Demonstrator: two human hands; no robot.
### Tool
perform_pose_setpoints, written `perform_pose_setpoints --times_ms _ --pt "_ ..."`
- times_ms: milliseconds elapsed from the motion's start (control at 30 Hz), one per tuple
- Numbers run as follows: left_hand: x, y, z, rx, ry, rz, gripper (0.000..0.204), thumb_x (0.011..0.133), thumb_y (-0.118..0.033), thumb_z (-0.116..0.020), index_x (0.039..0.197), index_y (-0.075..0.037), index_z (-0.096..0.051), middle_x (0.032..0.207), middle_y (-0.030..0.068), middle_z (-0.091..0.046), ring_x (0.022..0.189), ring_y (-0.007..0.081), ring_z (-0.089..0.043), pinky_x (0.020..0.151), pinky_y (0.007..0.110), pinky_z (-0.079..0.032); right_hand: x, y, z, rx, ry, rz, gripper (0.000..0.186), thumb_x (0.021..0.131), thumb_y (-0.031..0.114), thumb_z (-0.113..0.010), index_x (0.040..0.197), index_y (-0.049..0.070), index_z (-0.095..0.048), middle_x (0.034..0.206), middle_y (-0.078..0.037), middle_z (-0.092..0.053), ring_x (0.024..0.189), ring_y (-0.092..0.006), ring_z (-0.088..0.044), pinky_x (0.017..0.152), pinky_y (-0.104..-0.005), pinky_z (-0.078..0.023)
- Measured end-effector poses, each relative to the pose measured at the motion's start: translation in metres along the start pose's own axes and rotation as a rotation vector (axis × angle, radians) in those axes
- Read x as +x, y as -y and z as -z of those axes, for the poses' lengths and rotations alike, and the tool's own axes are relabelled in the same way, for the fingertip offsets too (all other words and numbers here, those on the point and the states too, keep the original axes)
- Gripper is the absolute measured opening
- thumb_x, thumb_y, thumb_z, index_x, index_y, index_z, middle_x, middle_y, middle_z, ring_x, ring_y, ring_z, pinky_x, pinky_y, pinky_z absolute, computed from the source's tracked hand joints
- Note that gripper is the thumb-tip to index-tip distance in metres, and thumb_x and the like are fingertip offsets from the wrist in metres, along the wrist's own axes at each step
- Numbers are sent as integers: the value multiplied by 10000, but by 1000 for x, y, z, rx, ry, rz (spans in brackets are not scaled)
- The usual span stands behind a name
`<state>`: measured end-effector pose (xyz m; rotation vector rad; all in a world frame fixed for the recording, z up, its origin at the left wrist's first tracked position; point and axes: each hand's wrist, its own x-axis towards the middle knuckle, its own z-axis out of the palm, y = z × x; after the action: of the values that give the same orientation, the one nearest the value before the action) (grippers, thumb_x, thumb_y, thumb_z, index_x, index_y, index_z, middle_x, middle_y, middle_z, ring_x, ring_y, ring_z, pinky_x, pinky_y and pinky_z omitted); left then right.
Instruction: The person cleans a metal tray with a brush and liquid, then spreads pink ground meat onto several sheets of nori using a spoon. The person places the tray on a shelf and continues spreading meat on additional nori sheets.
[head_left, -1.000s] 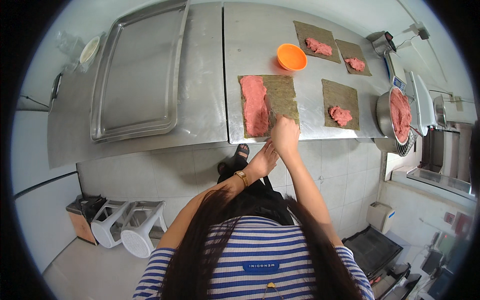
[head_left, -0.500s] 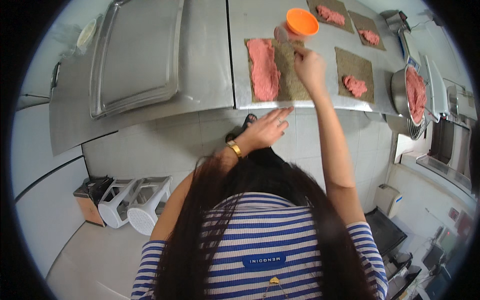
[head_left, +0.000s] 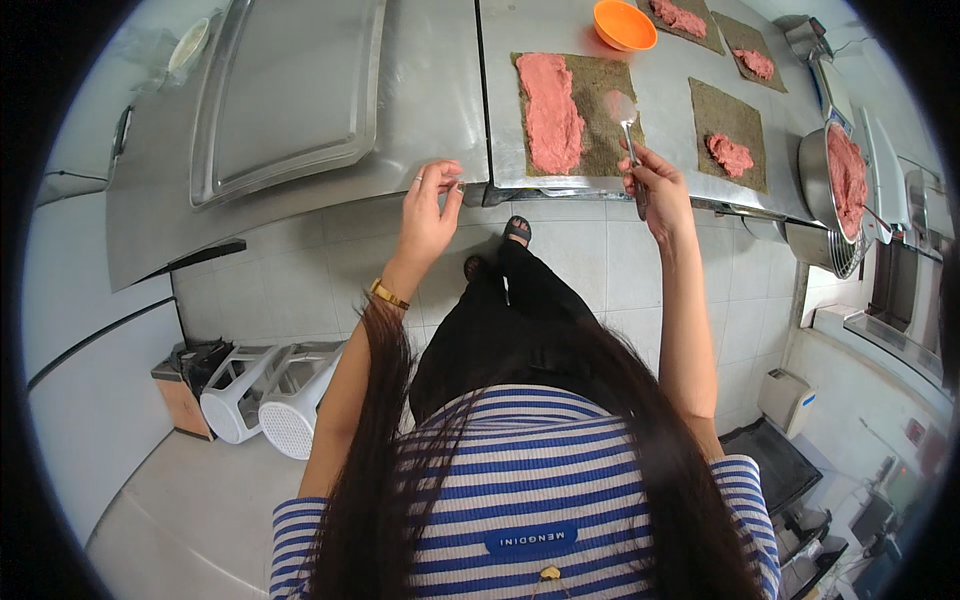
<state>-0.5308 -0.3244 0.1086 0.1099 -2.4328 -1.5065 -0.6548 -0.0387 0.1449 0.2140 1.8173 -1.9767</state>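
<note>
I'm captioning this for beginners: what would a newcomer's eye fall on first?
Probably the bright orange bowl at the top of the picture, right of centre on the metal table. Next, the broad pink strip along the left side of the greenish-brown sheet below it. Then the spoon in the right hand, its head over that sheet's right part.

A metal spoon [head_left: 624, 114], its rounded bowl smeared with pale pink, is held at a slant above the bare right part of a dark green-brown sheet [head_left: 606, 145], handle toward the near edge of the steel table [head_left: 668, 90]. The four-sided sheet lies flat, its left part covered by a long, uneven band of pink paste [head_left: 552, 115] running from far side to near.
</note>
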Motion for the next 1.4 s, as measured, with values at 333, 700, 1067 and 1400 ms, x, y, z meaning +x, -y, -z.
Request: perform_pose_setpoints --times_ms 333,700,1067,1400 --pt "7 5 11 -19 67 198 236 892 -11 -515 1127 6 -514 1064 98 -621 926 164 -618 787 286 -490 -6 -6 9 43 -92 -23 342 909 33 -493 1246 15 -551 773 -5 -584 565 -57 -454 506 -190 -360" --pt "54 15 -20 -226 124 302 240 913 -18 -474 1148 23 -504 1090 104 -608 966 158 -602 847 268 -471 15 -4 20 -114 -107 37 254 911 60 -482 1140 30 -590 719 12 -564 524 -35 -425 450 -182 -320" --pt "78 5 -49 -439 180 562 294 943 -112 -470 1205 18 -491 1134 127 -603 990 173 -607 866 289 -479 1 -10 10 -945 -93 350 214 828 25 -476 1019 8 -571 775 -260 -628 734 -418 -623 659 -497 -487" --pt "100 -7 -47 -448 284 614 326 958 -134 -437 1227 46 -472 1164 151 -585 1053 194 -594 927 300 -462 -4 -5 -13 -1112 -172 331 308 774 -11 -482 1066 23 -573 840 -272 -630 782 -430 -623 683 -522 -488"
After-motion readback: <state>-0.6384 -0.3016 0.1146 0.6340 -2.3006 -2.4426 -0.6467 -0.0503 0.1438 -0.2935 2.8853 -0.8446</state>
